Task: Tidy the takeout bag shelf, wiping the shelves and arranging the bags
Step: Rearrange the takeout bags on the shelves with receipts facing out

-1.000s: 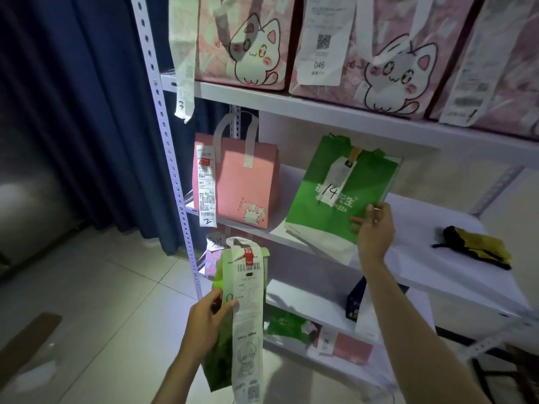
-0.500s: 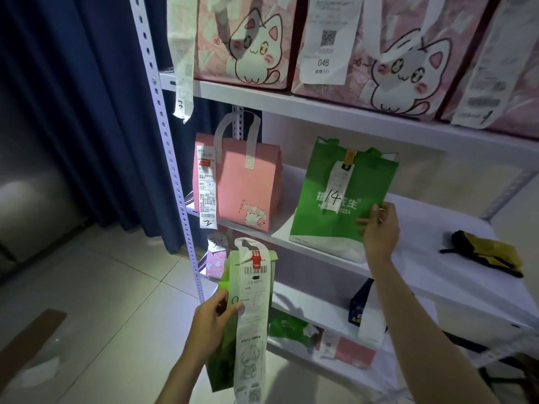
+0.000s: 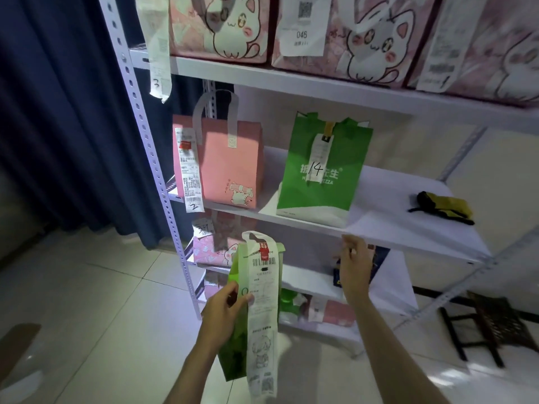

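Nearby, a pink bag (image 3: 224, 161) and an upright green bag marked 14 (image 3: 318, 170) are seen on the middle shelf (image 3: 408, 228); a yellow-black cloth (image 3: 443, 207) lies well apart. A light-green bag (image 3: 237, 330) with a long receipt (image 3: 262, 310) is gripped by the left hand (image 3: 224, 310). The right hand (image 3: 354, 266) hangs below the shelf edge, fingers loosely curled, holding nothing. Tiled floor (image 3: 102, 316), blue curtain (image 3: 58, 112).

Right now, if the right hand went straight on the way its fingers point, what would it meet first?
Probably the front edge of the middle shelf just above the right hand, below the green bag marked 14; depth is unclear.

"14" on green bag's tag (image 3: 318, 158)
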The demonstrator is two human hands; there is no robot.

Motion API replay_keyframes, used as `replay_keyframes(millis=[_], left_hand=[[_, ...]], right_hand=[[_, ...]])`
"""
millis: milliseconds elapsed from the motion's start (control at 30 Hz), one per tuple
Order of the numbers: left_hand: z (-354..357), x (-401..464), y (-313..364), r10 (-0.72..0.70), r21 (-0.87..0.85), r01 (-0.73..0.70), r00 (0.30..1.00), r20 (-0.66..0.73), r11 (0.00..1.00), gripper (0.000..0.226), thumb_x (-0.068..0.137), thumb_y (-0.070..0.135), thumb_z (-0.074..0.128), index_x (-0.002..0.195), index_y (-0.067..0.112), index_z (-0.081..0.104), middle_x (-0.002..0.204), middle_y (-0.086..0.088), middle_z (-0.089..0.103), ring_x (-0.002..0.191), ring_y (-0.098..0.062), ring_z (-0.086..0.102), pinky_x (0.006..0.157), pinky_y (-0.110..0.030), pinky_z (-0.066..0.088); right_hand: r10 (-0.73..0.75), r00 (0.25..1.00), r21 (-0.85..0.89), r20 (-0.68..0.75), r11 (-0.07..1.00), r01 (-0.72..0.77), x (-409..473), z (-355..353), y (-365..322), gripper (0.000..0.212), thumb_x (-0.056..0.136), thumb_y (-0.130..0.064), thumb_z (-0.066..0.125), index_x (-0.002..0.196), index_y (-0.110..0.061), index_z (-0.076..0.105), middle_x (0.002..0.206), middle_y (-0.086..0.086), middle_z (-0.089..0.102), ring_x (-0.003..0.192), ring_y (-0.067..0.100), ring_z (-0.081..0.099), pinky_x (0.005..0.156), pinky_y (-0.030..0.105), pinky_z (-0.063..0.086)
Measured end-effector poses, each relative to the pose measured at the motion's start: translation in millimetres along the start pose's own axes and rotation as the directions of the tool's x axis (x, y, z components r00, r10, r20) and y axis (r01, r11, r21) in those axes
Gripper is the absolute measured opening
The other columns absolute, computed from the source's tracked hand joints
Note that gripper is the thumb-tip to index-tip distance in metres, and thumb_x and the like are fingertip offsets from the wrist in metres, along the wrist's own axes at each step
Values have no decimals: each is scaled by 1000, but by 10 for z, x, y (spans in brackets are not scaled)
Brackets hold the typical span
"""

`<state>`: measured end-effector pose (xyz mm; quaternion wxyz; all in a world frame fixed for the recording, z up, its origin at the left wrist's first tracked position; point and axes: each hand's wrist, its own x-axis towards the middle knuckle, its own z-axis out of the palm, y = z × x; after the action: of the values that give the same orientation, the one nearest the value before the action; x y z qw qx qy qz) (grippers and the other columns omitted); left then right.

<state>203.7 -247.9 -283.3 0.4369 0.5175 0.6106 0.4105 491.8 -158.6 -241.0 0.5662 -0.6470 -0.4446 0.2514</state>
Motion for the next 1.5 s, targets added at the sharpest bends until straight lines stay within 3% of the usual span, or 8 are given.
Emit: replay_keyframes(millis=[100,300,433,633,833,1033,1267,1500], left_hand=[[50,-55,-52,15,-22,-14,998,58,1000,7,96,22,72,94,19,65,106,14,73,87,-8,74,68,-22,63],[206,-26,-132,24,-33,-20,991,134,999,6,96,22,72,99,20,67,111,12,74,93,-12,74,69,-20,62],[339,113,-161,16,-7,-15,982,190,1000,12,96,25,72,104,17,69,109,9,75,93,-12,74,73,-26,63],[639,447,-145,6,22,-12,972,234,1000,7,95,18,74,97,13,70,91,28,74,80,7,69,62,-10,53],[947,989,-148,-69,87,55,984,165,995,34,89,12,80,72,9,50,95,1,78,89,-20,76,73,-37,65],[1194,1497,-73,-63,205,46,995,78,978,36,85,16,84,67,10,53,90,-3,76,82,-21,73,67,-35,62],[1349,1905,-90,-120,38,119,992,46,992,27,93,10,75,76,1,57,88,-18,71,76,-32,71,66,-46,64],[1551,2174,-306,-31,-40,30,999,-15,999,29,94,13,74,72,8,55,70,-2,63,67,-11,62,59,-23,56]], right_hand=[[184,961,-9,205,982,-186,-458,-25,273,23,104,-6,50,99,-22,65,88,8,73,68,24,68,53,25,56],[369,715,-173,594,926,-335,-1103,-29,651,12,101,-17,61,102,-21,72,87,0,78,72,13,72,59,27,57],[411,719,-205,561,910,-360,-1169,-44,779,10,98,-11,65,94,-17,72,74,-2,73,68,15,69,57,29,56],[404,768,-294,496,911,-289,-890,-50,905,10,97,-8,63,91,-10,71,71,-2,72,58,12,65,53,27,51],[471,751,-277,462,881,-382,-347,56,1026,11,99,-5,61,90,-8,67,77,4,69,58,18,66,51,26,52],[455,764,-264,457,890,-372,175,215,1173,10,100,-6,59,93,-6,65,80,8,72,66,22,70,66,39,61],[445,794,-289,415,892,-349,601,447,1287,16,101,-5,57,91,-16,62,87,7,64,82,35,70,75,41,59],[407,824,-318,394,902,-293,854,661,1576,11,97,-12,62,107,-12,64,102,14,71,95,32,69,88,46,59]])
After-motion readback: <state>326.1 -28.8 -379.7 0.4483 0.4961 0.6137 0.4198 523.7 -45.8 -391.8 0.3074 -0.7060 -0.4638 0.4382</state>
